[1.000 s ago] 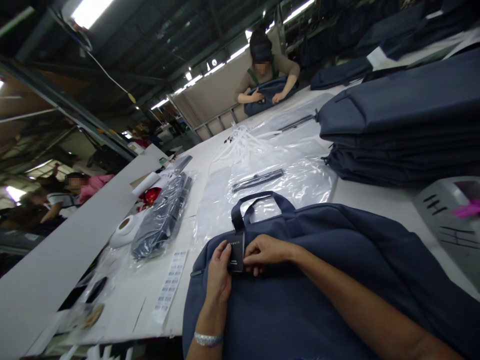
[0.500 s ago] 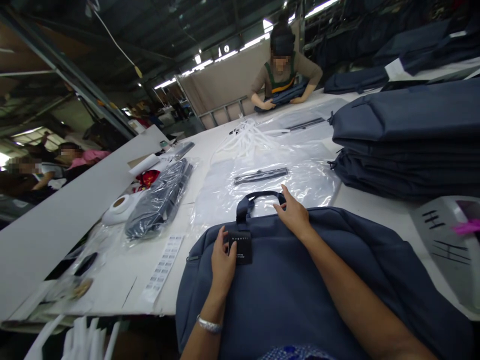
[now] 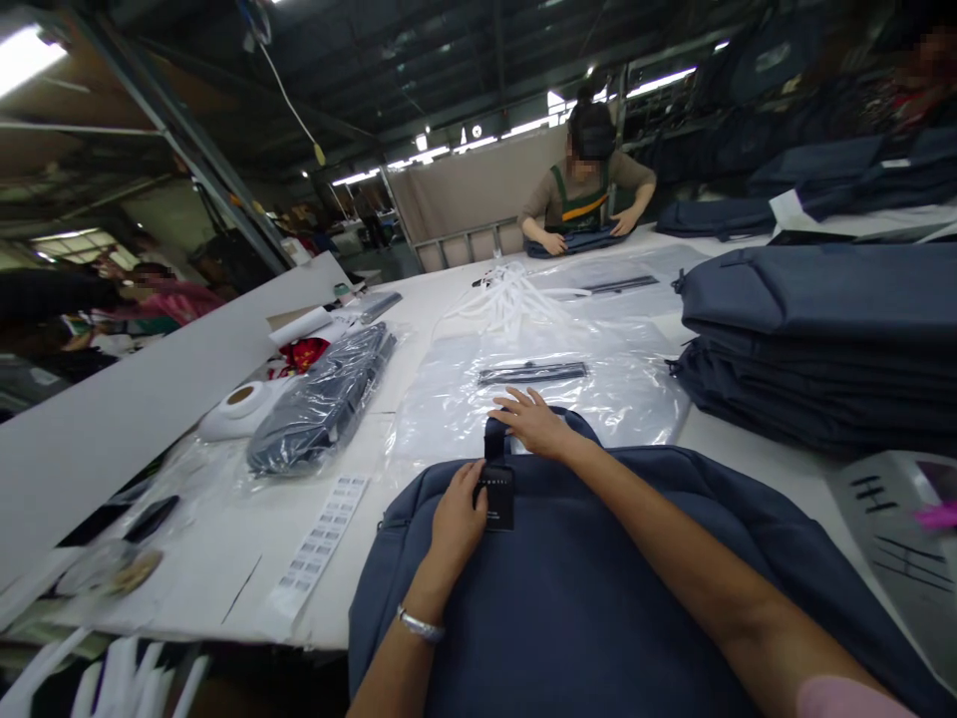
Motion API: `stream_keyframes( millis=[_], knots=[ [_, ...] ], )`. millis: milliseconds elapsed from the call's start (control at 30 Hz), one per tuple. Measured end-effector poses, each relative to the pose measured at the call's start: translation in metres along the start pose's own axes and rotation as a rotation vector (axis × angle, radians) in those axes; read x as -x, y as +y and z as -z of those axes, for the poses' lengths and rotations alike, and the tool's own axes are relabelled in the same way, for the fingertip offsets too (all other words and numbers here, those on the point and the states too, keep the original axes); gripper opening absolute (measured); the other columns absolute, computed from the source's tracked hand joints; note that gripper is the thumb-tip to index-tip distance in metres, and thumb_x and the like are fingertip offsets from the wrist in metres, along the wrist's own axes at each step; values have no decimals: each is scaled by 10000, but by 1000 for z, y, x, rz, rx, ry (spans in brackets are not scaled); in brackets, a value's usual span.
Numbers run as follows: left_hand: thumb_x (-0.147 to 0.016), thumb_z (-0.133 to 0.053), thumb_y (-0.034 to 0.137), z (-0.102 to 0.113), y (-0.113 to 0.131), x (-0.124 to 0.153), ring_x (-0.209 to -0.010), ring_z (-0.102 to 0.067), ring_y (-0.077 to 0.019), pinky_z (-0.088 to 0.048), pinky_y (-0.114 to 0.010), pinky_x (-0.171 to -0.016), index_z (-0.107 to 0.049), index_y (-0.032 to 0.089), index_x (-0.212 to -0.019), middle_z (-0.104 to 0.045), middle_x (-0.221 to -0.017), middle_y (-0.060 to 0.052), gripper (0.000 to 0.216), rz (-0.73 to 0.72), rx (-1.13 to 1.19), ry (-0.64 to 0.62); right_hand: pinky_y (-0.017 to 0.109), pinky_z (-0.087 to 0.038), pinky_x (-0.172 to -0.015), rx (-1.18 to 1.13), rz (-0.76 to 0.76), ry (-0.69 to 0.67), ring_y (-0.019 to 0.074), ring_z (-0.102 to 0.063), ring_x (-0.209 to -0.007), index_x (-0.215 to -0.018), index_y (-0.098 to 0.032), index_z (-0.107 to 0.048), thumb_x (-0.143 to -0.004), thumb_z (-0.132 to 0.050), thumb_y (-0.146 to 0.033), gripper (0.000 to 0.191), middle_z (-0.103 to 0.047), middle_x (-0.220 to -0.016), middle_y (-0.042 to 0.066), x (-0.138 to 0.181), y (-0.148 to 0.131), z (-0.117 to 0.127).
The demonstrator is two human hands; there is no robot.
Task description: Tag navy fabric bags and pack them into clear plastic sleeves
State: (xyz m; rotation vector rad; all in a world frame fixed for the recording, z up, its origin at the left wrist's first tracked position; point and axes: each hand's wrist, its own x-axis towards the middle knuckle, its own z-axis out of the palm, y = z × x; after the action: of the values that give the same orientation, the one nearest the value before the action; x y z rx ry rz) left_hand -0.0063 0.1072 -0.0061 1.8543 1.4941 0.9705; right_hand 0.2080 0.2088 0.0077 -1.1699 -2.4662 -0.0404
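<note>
A dark navy bag [image 3: 598, 588] lies flat in front of me, its carry handle [image 3: 494, 440] at the far edge. From the handle's left base hangs a black hang tag [image 3: 500, 504] with pale lettering. My left hand [image 3: 458, 514] is closed at the tag's left edge, with thumb and fingers around it; the exact grip is partly hidden. Over the handle, my right hand [image 3: 532, 424] has its fingers stretched out toward the left, and its palm hides part of the strap.
Clear plastic bags [image 3: 449, 399] lie beyond the navy bag, with white strips [image 3: 515, 297] on top. At left are a plastic-wrapped bag [image 3: 321, 399], a tape roll [image 3: 240, 397] and a label sheet [image 3: 318, 548]. Navy bags [image 3: 814, 299] are stacked right. A co-worker [image 3: 587, 189] handles another bag opposite.
My right hand has moved left across the handle, its fingers stretching out. My left hand stays at the tag, its fingers closer together. The view has shifted slightly.
</note>
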Motion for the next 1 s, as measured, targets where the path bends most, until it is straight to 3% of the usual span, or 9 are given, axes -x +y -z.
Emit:
stream_keyframes(
  millis=[100,200,300,500,600,767,867,933,1000],
  knots=[
    [-752,-693,169,7,3,-12,-1291,-498,-331,-276,-491,-1162,-718,264,-1133,-606,-1339,-113,394,18,20,14,564,-195,-1171,-38,39,-42,240,-565,-1239,-1100,-215,-696,-905,-552,-95,271,-712,-1148,80,-15,10,-2],
    [-727,-758,242,10,7,-32,-1313,-481,-347,-243,-486,-1175,-725,254,-1115,-613,-1339,-120,389,63,128,100,522,-183,-1186,-46,99,103,189,-644,-1087,-1017,-220,-715,-929,-535,-118,225,-738,-1031,51,-18,12,-5],
    [-683,-812,281,10,14,-61,-1201,-575,-332,-334,-452,-1119,-728,251,-1094,-710,-1145,-106,421,145,328,102,503,-190,-1190,-75,149,271,174,-648,-1073,-1051,-245,-708,-957,-499,-131,256,-749,-1006,27,-15,4,-9],
    [-707,-805,320,12,27,-94,-893,-665,-242,-479,-324,-827,-743,175,-961,-742,-939,-78,299,268,556,-332,477,-250,-1184,-163,91,426,174,-653,-1088,-1115,-260,-700,-982,-461,-177,286,-747,-1086,25,-7,-5,-13],
    [-761,-768,397,9,24,-91,-851,-648,-210,-457,-283,-784,-748,135,-959,-741,-942,-84,329,301,649,-423,464,-270,-1183,-236,51,418,172,-660,-1079,-1113,-278,-708,-969,-467,-189,295,-745,-1098,18,-3,-2,-17],
    [-789,-725,459,-13,13,-85,-852,-640,-220,-460,-288,-784,-766,142,-946,-747,-925,-70,356,295,596,-247,450,-270,-1194,-291,-15,435,174,-646,-1119,-1139,-280,-710,-973,-442,-224,320,-727,-1160,17,2,2,-23],
    [-782,-722,443,-24,6,-82,-796,-644,-244,-478,-323,-759,-778,165,-938,-751,-861,-58,324,288,400,-237,438,-258,-1202,-292,-53,440,169,-654,-1102,-1134,-286,-717,-980,-446,-227,317,-730,-1152,7,4,3,-25],
    [-759,-743,386,-24,1,-78,-817,-648,-272,-482,-382,-858,-787,197,-873,-749,-824,-50,225,258,262,-224,438,-258,-1203,-303,-90,431,168,-657,-1095,-1124,-293,-722,-983,-446,-215,319,-731,-1151,2,5,2,-25],
    [-676,-799,271,-20,-3,-75,-909,-648,-299,-372,-448,-1072,-771,238,-730,-745,-798,-38,69,205,212,-209,444,-265,-1198,-318,-125,410,170,-660,-1090,-1105,-302,-728,-983,-451,-200,320,-732,-1147,-2,4,0,-24]
  ],
)
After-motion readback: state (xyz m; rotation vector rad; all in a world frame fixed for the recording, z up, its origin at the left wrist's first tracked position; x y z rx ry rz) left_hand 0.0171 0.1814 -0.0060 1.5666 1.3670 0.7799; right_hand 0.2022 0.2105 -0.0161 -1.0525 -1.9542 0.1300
